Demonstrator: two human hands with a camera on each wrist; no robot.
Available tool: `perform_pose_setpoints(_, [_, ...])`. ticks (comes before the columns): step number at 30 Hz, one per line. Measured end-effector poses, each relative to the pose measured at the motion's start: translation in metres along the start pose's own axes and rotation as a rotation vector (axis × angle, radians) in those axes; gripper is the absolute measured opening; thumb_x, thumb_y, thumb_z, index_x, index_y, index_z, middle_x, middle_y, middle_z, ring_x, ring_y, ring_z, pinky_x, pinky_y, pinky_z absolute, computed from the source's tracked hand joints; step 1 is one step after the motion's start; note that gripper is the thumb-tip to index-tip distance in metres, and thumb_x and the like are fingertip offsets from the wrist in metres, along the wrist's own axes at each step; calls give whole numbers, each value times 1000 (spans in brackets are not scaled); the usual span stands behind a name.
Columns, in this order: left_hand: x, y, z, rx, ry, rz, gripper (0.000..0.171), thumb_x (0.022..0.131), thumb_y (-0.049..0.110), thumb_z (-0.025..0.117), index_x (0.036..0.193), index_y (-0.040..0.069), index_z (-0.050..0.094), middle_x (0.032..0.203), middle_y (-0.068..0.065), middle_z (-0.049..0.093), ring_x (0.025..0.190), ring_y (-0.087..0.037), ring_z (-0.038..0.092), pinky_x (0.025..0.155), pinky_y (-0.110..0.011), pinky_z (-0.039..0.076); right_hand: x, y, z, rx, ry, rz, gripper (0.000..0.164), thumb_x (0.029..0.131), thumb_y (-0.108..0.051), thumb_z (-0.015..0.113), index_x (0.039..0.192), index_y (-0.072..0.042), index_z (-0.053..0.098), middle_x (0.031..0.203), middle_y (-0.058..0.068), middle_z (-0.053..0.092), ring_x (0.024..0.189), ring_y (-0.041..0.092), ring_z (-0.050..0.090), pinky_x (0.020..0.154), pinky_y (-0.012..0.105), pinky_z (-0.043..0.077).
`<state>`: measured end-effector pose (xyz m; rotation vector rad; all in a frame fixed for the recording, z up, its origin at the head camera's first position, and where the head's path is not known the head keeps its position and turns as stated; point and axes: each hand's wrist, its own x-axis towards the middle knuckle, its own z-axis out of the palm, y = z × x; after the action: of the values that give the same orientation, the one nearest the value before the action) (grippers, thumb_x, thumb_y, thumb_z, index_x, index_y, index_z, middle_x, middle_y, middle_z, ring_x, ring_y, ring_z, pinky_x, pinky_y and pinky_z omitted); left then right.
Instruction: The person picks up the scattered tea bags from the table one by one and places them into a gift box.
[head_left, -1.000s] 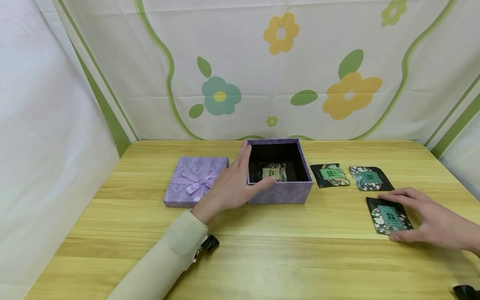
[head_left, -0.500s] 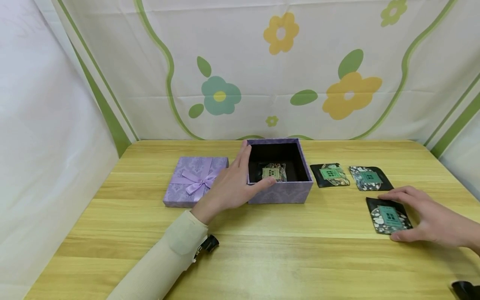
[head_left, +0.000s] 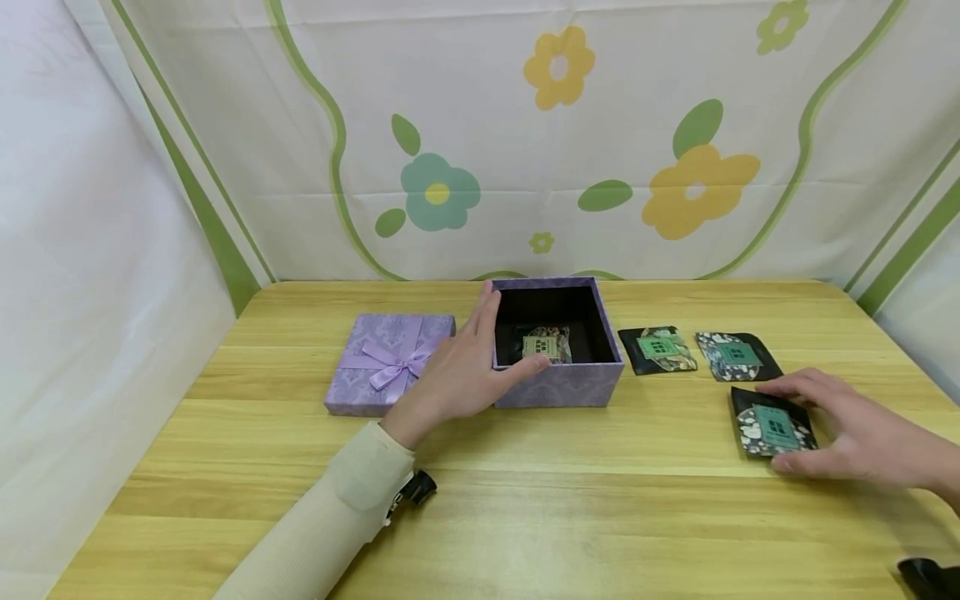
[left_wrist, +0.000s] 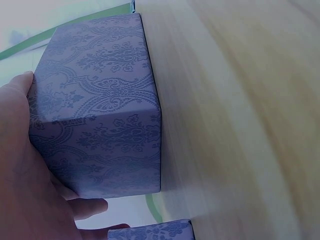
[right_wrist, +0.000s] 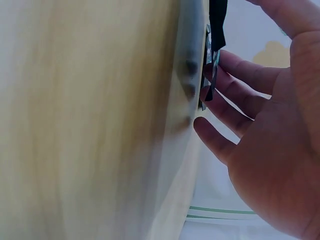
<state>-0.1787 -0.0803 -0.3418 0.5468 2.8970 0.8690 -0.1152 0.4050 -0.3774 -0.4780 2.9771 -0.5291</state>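
My left hand [head_left: 467, 373] rests on the near left corner of an open purple patterned gift box [head_left: 562, 387]. Its thumb lies at the front rim and its straight fingers along the left wall, also in the left wrist view. Inside the black interior lies a small sachet [head_left: 542, 343] with a pale green label. On the right, my right hand [head_left: 862, 429] pinches a black, floral-patterned sachet [head_left: 774, 427] with a teal label between thumb and fingers. That sachet is bent and tilted, its near edge lifted. The right wrist view shows it [right_wrist: 214, 75] edge-on at the fingertips.
Left of the box lies its purple lid [head_left: 382, 354] with a ribbon bow. Two more sachets, one with a green label [head_left: 660, 347] and one with a teal label [head_left: 738, 355], lie flat right of the box. A floral cloth [head_left: 510, 142] hangs behind the wooden table [head_left: 562, 517].
The right hand has drawn its thumb inward, and the sachet it pinches has bent and risen slightly off its flat position. The left hand and the box stay in place.
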Motion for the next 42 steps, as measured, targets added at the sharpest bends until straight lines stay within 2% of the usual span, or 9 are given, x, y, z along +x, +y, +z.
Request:
perform_pose_setpoints(4, [0, 0, 0, -1, -3, 2, 116, 90, 91, 46, 171, 31, -11, 170, 27, -26, 67, -16, 65, 48, -38, 42, 3, -4, -5, 23, -30, 26, 92, 77, -46, 95, 152, -12, 53, 150, 25, 44, 131, 49, 45, 93, 75, 41])
perform_pose_setpoints(6, [0, 0, 0, -3, -5, 2, 116, 90, 91, 46, 171, 31, -11, 169, 27, -27, 62, -15, 62, 47, -38, 41, 5, -6, -6, 23, -32, 28, 93, 79, -45, 94, 154, -11, 52, 151, 26, 43, 131, 53, 46, 91, 78, 41])
perform_pose_setpoints(9, [-1, 1, -1, -9, -11, 1, 116, 90, 90, 46, 171, 31, -12, 169, 27, -27, 61, -18, 64, 46, -38, 38, 7, -10, -10, 30, -24, 27, 91, 81, -44, 93, 156, -13, 51, 152, 25, 42, 131, 52, 46, 89, 78, 42])
perform_pose_setpoints(13, [-1, 1, -1, -23, -8, -1, 114, 91, 88, 49, 171, 31, -10, 169, 28, -25, 98, -29, 75, 46, -39, 41, 10, -14, -15, 42, 0, 9, 89, 81, -41, 93, 156, -16, 52, 152, 21, 43, 130, 49, 46, 94, 70, 43])
perform_pose_setpoints(17, [-1, 1, -1, -33, -4, -2, 113, 92, 87, 50, 172, 32, -9, 170, 28, -24, 121, -35, 71, 47, -40, 42, 15, -19, -21, 41, 24, -2, 88, 81, -41, 93, 156, -17, 52, 152, 16, 44, 130, 42, 47, 97, 58, 42])
perform_pose_setpoints(27, [-2, 1, -1, -22, -7, -5, 114, 91, 89, 47, 171, 31, -9, 169, 28, -25, 100, -29, 75, 46, -39, 42, 28, -40, -34, 24, 39, -32, 89, 83, -36, 93, 158, -13, 50, 152, 19, 44, 129, 46, 50, 94, 56, 45])
perform_pose_setpoints(31, [-2, 1, -1, -20, -4, -8, 114, 92, 88, 48, 171, 32, -10, 169, 28, -25, 100, -30, 75, 48, -40, 44, 33, -46, -39, 29, 56, -45, 89, 84, -35, 92, 159, -14, 50, 153, 19, 44, 131, 47, 49, 93, 66, 42])
perform_pose_setpoints(37, [-2, 1, -1, -13, -6, -9, 115, 91, 89, 47, 171, 31, -11, 169, 29, -26, 83, -23, 72, 47, -39, 42, 39, -56, -44, 47, 89, -69, 86, 84, -32, 92, 159, -18, 50, 156, 16, 44, 135, 43, 46, 99, 50, 37])
perform_pose_setpoints(42, [-2, 1, -1, -12, -7, -6, 116, 90, 91, 46, 171, 31, -11, 169, 28, -26, 88, -25, 73, 47, -39, 41, 45, -66, -49, 99, 96, -80, 86, 84, -30, 92, 159, -18, 50, 157, 17, 42, 139, 47, 41, 101, 65, 36])
